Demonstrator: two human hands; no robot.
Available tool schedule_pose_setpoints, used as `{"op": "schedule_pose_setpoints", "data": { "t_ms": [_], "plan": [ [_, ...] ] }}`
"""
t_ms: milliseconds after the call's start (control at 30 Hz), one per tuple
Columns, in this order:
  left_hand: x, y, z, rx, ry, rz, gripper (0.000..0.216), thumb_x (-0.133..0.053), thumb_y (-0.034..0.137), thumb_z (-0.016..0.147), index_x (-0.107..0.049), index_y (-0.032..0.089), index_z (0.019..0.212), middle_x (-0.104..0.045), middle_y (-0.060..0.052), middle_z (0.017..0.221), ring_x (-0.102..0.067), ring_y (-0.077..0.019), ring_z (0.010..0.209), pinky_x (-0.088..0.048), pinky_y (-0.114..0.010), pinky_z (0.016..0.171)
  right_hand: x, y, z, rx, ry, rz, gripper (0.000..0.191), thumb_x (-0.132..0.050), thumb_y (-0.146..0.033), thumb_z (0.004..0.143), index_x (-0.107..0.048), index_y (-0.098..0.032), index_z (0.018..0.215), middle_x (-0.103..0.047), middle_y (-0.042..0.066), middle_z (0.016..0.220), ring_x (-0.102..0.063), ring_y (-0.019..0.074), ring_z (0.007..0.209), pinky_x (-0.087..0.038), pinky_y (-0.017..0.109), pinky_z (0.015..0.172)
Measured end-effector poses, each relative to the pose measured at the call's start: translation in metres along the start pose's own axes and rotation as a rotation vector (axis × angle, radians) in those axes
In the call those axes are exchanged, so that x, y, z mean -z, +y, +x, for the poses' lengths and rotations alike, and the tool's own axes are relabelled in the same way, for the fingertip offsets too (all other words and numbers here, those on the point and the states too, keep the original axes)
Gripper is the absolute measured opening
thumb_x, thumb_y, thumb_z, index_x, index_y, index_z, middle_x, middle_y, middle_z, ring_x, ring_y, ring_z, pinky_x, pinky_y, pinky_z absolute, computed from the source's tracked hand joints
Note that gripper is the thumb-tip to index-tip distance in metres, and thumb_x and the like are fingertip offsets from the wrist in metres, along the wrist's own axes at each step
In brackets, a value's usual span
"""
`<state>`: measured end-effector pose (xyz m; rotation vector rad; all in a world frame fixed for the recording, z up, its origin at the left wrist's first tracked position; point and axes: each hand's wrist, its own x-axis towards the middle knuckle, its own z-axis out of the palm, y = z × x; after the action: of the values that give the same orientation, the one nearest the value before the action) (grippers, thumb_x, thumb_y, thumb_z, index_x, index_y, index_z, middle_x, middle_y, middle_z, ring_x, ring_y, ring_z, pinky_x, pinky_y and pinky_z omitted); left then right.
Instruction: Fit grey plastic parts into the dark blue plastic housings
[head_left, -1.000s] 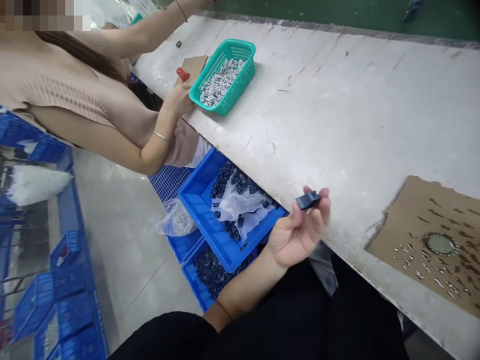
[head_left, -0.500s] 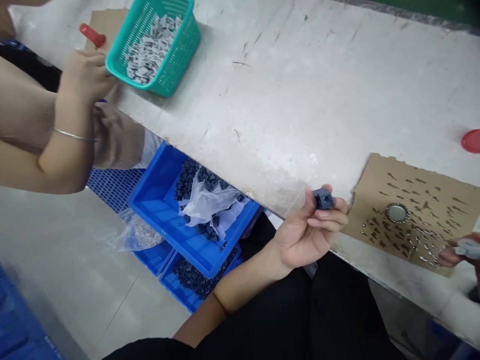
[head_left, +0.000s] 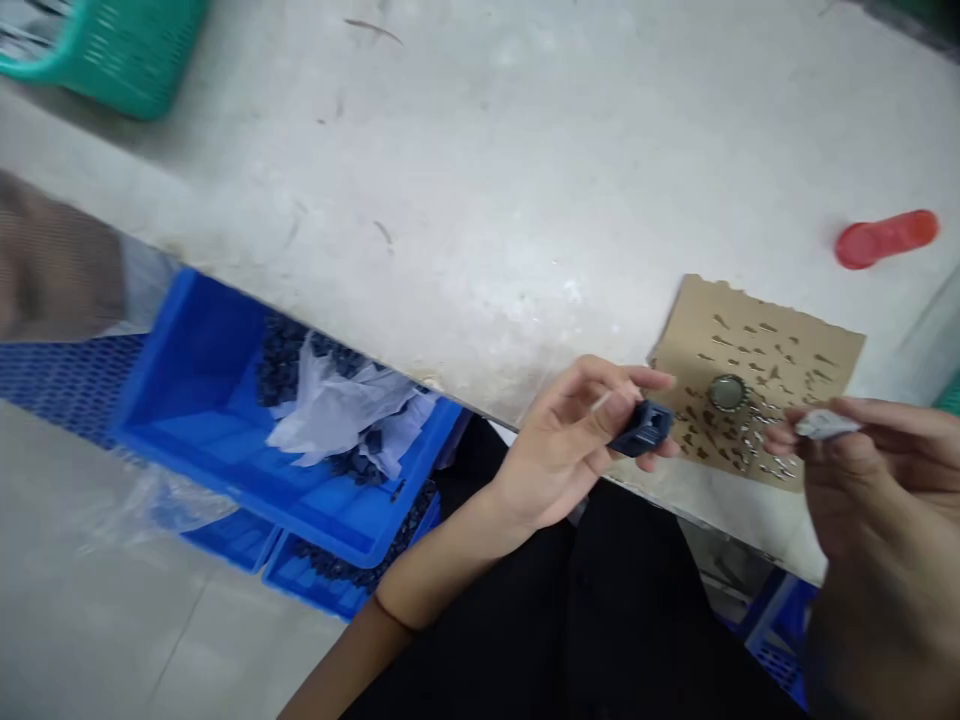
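Note:
Between the thumb and fingers of my left hand [head_left: 559, 450] is a small dark blue plastic housing [head_left: 643, 428], held just over the table's front edge. My right hand [head_left: 885, 490] pinches a small light grey plastic part [head_left: 825, 424] above the right side of a cardboard sheet [head_left: 780, 320]. The two parts are apart from each other. Many small metal pieces [head_left: 757, 425] are strewn on the cardboard, and a bottle cap [head_left: 727, 393] lies among them with its hollow side up.
A red plastic object with a handle [head_left: 889, 238] lies on the table [head_left: 480, 180] at the right. A green basket [head_left: 135, 60] of grey parts stands at the upper left. Below the edge, a blue bin [head_left: 300, 490] holds dark parts and white plastic. A co-worker's clothing [head_left: 60, 260] shows at left.
The view has swung to the right. My right hand has come further into view with the grey part, nearer my left hand. My left hand has turned the dark housing.

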<state>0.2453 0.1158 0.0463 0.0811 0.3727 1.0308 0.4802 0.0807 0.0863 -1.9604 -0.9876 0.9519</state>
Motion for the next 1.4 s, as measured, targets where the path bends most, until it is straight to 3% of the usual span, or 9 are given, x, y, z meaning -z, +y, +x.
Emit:
{"op": "schedule_pose_setpoints", "data": {
  "t_ms": [167, 300, 400, 467, 633, 867, 1067, 1267, 1400],
  "plan": [
    [0.005, 0.001, 0.001, -0.058, -0.073, 0.185, 0.031, -0.071, 0.049, 0.093, -0.078, 0.021, 0.102, -0.066, -0.004, 0.126, -0.075, -0.0093, 0.078, -0.064, -0.017, 0.068, -0.024, -0.005, 0.004, 0.206, 0.033, 0.185, 0.023, -0.092, -0.045, 0.073, -0.080, -0.033, 0.088, -0.075, 0.002, 0.082, -0.070, 0.0164, 0.068, -0.065, 0.035, 0.064],
    [0.008, 0.000, 0.002, -0.009, -0.104, 0.293, 0.039, -0.089, 0.018, 0.078, -0.076, 0.025, 0.114, -0.070, -0.003, 0.123, -0.077, -0.0125, 0.083, -0.067, -0.018, 0.074, -0.024, -0.006, 0.006, 0.225, 0.065, 0.140, 0.027, -0.091, -0.036, 0.075, -0.081, -0.032, 0.100, -0.078, 0.002, 0.088, -0.074, 0.0172, 0.072, -0.066, 0.034, 0.065],
    [0.011, -0.005, 0.005, -0.118, -0.093, 0.341, 0.036, -0.081, 0.008, 0.083, -0.074, 0.024, 0.115, -0.075, -0.001, 0.102, -0.078, -0.0144, 0.085, -0.069, -0.022, 0.077, -0.026, -0.008, 0.007, 0.404, 0.227, -0.074, 0.020, -0.088, -0.029, 0.078, -0.082, -0.033, 0.097, -0.080, 0.004, 0.093, -0.076, 0.0210, 0.081, -0.064, 0.038, 0.071],
    [0.014, -0.009, 0.008, -0.228, -0.083, 0.389, 0.029, -0.079, 0.010, 0.086, -0.074, 0.022, 0.112, -0.075, -0.002, 0.104, -0.079, -0.0160, 0.091, -0.069, -0.025, 0.082, -0.022, -0.005, 0.011, 0.602, 0.292, -0.284, 0.025, -0.086, -0.024, 0.080, -0.082, -0.040, 0.099, -0.080, 0.001, 0.091, -0.076, 0.0215, 0.083, -0.061, 0.041, 0.073],
    [0.020, -0.011, 0.012, -0.305, -0.096, 0.406, 0.021, -0.075, 0.013, 0.090, -0.074, 0.021, 0.110, -0.066, -0.005, 0.128, -0.078, -0.0164, 0.096, -0.069, -0.023, 0.079, -0.005, 0.010, 0.028, 0.972, 0.150, -0.640, 0.062, -0.088, -0.008, 0.074, -0.075, -0.049, 0.119, -0.079, -0.002, 0.091, -0.076, 0.0190, 0.080, -0.056, 0.034, 0.063],
    [0.019, -0.007, 0.013, -0.311, -0.074, 0.397, 0.015, -0.076, 0.014, 0.090, -0.076, 0.020, 0.105, -0.072, -0.002, 0.096, -0.068, -0.0057, 0.075, -0.059, -0.013, 0.066, -0.002, 0.012, 0.030, 1.019, 0.085, -0.700, 0.062, -0.087, -0.010, 0.076, -0.074, -0.045, 0.125, -0.079, 0.000, 0.095, -0.076, 0.0195, 0.084, -0.057, 0.033, 0.062],
    [0.019, -0.008, 0.014, -0.319, -0.064, 0.404, 0.015, -0.077, 0.014, 0.089, -0.076, 0.020, 0.103, -0.071, -0.001, 0.093, -0.067, -0.0059, 0.074, -0.059, -0.016, 0.071, -0.001, 0.014, 0.032, 1.029, 0.045, -0.702, 0.063, -0.086, -0.008, 0.077, -0.073, -0.044, 0.127, -0.079, 0.001, 0.098, -0.077, 0.0187, 0.088, -0.060, 0.032, 0.067],
    [0.012, -0.004, 0.012, -0.286, 0.010, 0.438, 0.013, -0.081, 0.022, 0.088, -0.074, 0.018, 0.099, -0.067, 0.000, 0.088, -0.066, -0.0073, 0.079, -0.058, -0.018, 0.076, 0.000, 0.016, 0.034, 1.039, 0.047, -0.723, 0.065, -0.088, -0.010, 0.075, -0.073, -0.047, 0.125, -0.079, 0.000, 0.098, -0.077, 0.0195, 0.085, -0.056, 0.032, 0.060],
    [0.014, -0.007, 0.013, -0.354, -0.050, 0.521, 0.020, -0.084, 0.022, 0.085, -0.075, 0.019, 0.103, -0.071, -0.001, 0.093, -0.070, -0.0094, 0.083, -0.061, -0.019, 0.079, 0.002, 0.012, 0.028, 0.963, 0.089, -0.692, 0.059, -0.088, -0.014, 0.077, -0.074, -0.050, 0.121, -0.079, 0.000, 0.098, -0.076, 0.0209, 0.085, -0.057, 0.037, 0.064]
  ]
}}
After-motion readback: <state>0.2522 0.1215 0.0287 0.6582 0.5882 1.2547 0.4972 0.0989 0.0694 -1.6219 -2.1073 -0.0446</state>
